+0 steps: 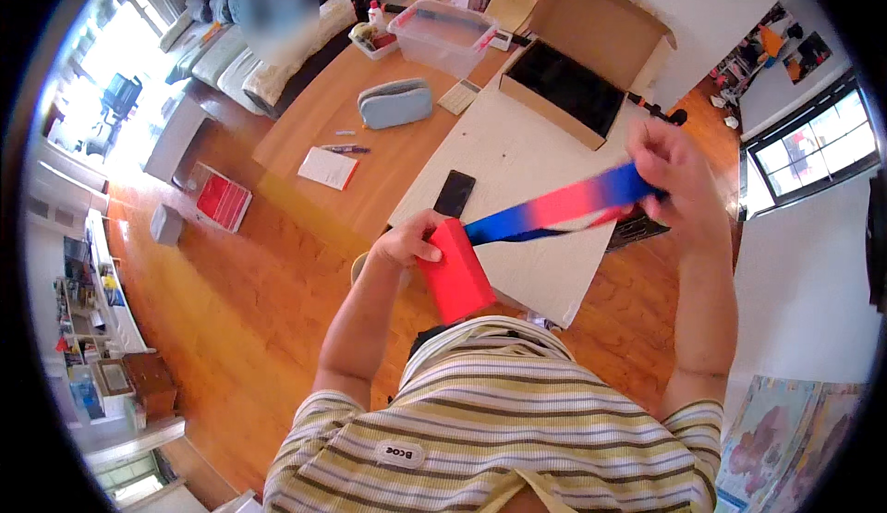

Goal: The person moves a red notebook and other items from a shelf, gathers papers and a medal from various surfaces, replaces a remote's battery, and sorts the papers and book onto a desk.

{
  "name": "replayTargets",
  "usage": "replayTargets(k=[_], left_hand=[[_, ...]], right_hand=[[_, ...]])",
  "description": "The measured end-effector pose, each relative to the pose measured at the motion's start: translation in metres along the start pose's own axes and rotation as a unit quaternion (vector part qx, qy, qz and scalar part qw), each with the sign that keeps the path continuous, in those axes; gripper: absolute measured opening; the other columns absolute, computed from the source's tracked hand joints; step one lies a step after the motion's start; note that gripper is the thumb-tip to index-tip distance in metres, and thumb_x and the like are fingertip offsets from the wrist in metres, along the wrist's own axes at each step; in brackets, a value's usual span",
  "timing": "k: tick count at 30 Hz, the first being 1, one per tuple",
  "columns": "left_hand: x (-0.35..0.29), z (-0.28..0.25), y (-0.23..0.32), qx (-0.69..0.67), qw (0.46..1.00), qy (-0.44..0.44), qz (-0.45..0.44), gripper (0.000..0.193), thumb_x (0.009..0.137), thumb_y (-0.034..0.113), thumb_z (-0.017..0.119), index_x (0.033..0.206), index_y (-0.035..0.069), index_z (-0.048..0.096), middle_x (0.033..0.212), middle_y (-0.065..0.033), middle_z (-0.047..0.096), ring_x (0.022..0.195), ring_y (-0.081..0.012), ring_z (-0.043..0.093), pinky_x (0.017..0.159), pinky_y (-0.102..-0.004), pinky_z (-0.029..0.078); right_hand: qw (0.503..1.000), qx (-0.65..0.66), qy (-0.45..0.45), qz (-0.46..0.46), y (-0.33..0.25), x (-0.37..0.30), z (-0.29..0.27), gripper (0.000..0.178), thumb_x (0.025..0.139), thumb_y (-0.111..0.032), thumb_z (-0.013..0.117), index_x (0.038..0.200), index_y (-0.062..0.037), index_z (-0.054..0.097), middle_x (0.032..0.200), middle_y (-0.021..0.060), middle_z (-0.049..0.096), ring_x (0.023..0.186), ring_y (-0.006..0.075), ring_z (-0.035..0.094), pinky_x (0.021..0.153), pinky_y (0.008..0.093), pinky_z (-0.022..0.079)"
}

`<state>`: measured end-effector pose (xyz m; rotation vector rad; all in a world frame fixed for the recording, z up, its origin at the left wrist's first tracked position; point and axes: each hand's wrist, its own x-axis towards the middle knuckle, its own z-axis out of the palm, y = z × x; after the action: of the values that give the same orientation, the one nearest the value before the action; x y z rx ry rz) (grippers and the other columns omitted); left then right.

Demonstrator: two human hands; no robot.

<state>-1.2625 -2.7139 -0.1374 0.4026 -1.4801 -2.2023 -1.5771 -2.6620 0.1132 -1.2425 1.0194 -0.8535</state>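
Two hands work together: the left hand (411, 241) pinches a red, flat-sided rectangular box (459, 277), thumb pressed on its upper face and the other fingers mostly hidden behind, probably to keep it steady against a pull. The right hand (677, 176) has its fingers curled over the blue end of a blue-and-red banded fabric ribbon (564, 204), raised well apart from the box, which seems to be why the upper strand runs nearly straight; a second strand hangs just below. Motion blurs these fingers, and how the ribbon meets the box cannot be told. Both things are in the air before the person's striped shirt (527, 402), at the near side of a white tabletop (545, 167). A black phone (455, 193) lies flat just beyond the left hand. Farther off, an open brown cardboard carton (589, 56) rests with its lid tipped back, likely leaving its dark inside reachable. On the adjoining wooden tabletop (296, 134), a grey-blue soft pencil case (395, 104) sits apart from the hands.
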Motion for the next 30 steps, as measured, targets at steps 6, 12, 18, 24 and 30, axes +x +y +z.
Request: replayTargets(k=[6,12,18,24,30], left_hand=[[0.010,0.001,-0.004,-0.073,0.997,0.016,0.007,0.050,0.060,0.031,0.080,0.093,-0.001,0.063,0.095,-0.0080,0.065,0.086,-0.0153,0.061,0.079,-0.0293,0.048],[0.020,0.019,0.018,-0.333,0.909,0.150,0.199,0.063,0.073,0.033,0.072,0.122,0.002,0.047,0.122,-0.0160,0.054,0.114,-0.0296,0.052,0.100,-0.0480,0.038],[0.037,0.052,0.080,-0.322,0.867,0.312,0.215,0.040,0.089,0.025,0.057,0.120,0.003,0.046,0.118,-0.0105,0.056,0.109,-0.0254,0.055,0.095,-0.0446,0.044],[0.038,0.073,0.099,-0.380,0.857,0.273,0.214,0.032,0.088,0.021,0.058,0.116,0.007,0.051,0.115,-0.0074,0.059,0.109,-0.0227,0.056,0.097,-0.0430,0.042],[0.047,0.098,0.113,-0.395,0.837,0.319,0.205,0.030,0.087,0.021,0.059,0.112,0.006,0.051,0.113,-0.0081,0.059,0.106,-0.0232,0.057,0.095,-0.0425,0.044]], right_hand=[[0.968,0.086,-0.125,-0.199,-0.025,0.040,0.027,0.035,0.082,-0.022,0.066,0.109,-0.0017,0.055,0.085,0.0098,0.064,0.066,0.0127,0.060,0.060,0.0239,0.050],[0.945,0.016,-0.159,-0.285,-0.027,0.050,0.044,0.050,0.083,-0.022,0.065,0.124,0.0022,0.049,0.106,0.0158,0.061,0.079,0.0172,0.062,0.066,0.0279,0.053],[0.948,0.051,-0.122,-0.289,-0.033,0.055,0.023,0.064,0.082,-0.024,0.061,0.133,0.0062,0.036,0.143,0.0210,0.027,0.103,0.0296,0.059,0.077,0.0362,0.056],[0.863,-0.190,0.043,-0.467,-0.035,0.049,0.016,0.050,0.077,0.011,0.037,0.126,0.0044,0.045,0.141,0.0150,0.036,0.117,0.0294,0.051,0.083,0.0356,0.054],[0.652,-0.203,0.245,-0.688,-0.043,0.045,0.001,0.018,0.084,0.009,0.052,0.099,0.0012,0.045,0.114,0.0288,0.056,0.092,0.0326,0.065,0.075,0.0341,0.057]])
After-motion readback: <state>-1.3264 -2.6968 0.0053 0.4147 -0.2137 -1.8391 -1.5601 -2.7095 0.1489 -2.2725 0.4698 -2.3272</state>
